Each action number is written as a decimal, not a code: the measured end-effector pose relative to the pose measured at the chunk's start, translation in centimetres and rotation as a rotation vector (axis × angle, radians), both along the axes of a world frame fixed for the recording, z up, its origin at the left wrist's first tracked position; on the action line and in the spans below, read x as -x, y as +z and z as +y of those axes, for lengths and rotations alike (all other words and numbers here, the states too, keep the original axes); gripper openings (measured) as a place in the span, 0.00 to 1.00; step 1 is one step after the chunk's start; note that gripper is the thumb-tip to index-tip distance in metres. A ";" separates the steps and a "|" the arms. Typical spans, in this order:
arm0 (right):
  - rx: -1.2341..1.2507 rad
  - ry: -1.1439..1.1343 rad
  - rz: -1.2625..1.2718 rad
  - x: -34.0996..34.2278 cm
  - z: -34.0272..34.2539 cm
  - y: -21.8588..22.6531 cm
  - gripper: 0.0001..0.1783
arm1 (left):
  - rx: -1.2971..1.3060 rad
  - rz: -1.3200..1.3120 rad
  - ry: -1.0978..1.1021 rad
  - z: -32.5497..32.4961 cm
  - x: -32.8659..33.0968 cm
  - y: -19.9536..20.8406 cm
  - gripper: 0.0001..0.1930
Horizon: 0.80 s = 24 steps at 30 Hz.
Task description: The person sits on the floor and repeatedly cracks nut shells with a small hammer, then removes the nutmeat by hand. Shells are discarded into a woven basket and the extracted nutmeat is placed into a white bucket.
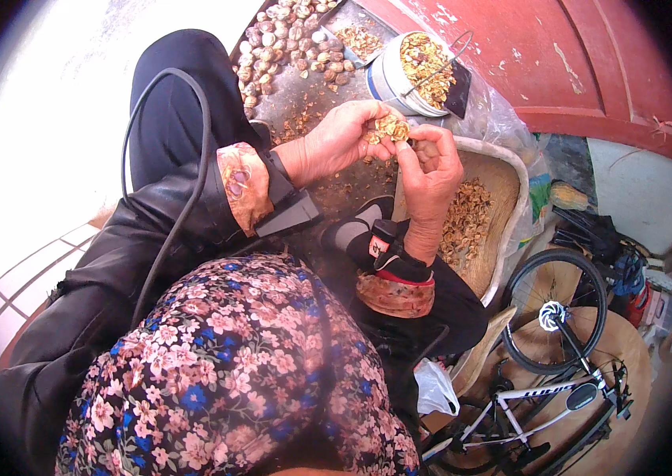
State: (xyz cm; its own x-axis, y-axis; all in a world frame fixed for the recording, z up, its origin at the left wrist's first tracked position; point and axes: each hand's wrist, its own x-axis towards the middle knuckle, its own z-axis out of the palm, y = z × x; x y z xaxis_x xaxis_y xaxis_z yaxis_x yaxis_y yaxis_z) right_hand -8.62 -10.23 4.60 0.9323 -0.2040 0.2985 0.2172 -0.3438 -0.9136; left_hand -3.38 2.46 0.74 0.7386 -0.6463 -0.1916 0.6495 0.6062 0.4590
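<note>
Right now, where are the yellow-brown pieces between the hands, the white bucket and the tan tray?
Yellow-brown pieces [392, 127]: head view, middle of the cluster.
White bucket [388, 75]: head view, outer wall.
Tan tray [501, 169]: head view, bare inner surface.

head view: worn left fisheye | faces down past floral garment [232, 365] to hands [342, 139] | near, wide

We see bold dark lettering along the white frame tube of the bicycle [530, 394] lying at lower right, the plainest marking in view. On the dark oval piece [582, 397] beside that tube we make out a small pale mark, too small for us to read. At the wrist below our right hand [433, 170], a red-and-white tag [378, 246] bears small characters that we cannot make out surely.
</note>
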 end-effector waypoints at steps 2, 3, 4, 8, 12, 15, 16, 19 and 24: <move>-0.050 0.026 -0.041 -0.1 0.0 -0.3 0.11 | 0.027 0.026 -0.011 0.1 0.0 0.0 0.15; -0.086 0.046 -0.055 -0.1 0.0 -0.3 0.11 | 0.057 0.030 -0.024 0.1 0.1 0.0 0.14; -0.017 0.032 -0.070 -0.1 -0.1 -0.3 0.11 | 0.091 0.041 -0.031 0.2 0.1 0.0 0.13; 0.238 -0.015 -0.050 0.1 -0.2 0.1 0.10 | -0.051 -0.129 0.020 0.2 0.4 0.0 0.10; 0.149 -0.024 0.030 0.2 0.0 0.4 0.10 | -0.060 -0.138 0.011 0.2 0.2 -0.3 0.08; 0.090 0.025 0.082 0.1 -0.2 0.3 0.13 | -0.058 -0.156 -0.009 0.3 0.0 -0.5 0.07; 0.139 0.044 0.076 0.0 -0.4 0.3 0.14 | -0.052 -0.168 -0.020 0.4 0.0 -0.5 0.07; 0.182 0.077 0.093 -0.1 -0.8 0.0 0.15 | -0.037 -0.156 -0.063 0.6 -0.1 -0.5 0.08; -0.099 0.115 0.196 0.3 -1.0 -0.2 0.14 | -0.059 -0.175 -0.042 0.5 0.2 -0.2 0.06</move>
State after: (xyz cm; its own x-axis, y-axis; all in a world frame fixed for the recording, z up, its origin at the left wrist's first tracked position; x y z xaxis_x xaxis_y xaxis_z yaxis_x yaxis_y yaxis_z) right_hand -8.93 -11.27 4.42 0.9892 -0.1128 0.0939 0.0654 -0.2340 -0.9700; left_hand -3.59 2.97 0.52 0.7364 -0.6690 -0.1011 0.5810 0.5486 0.6012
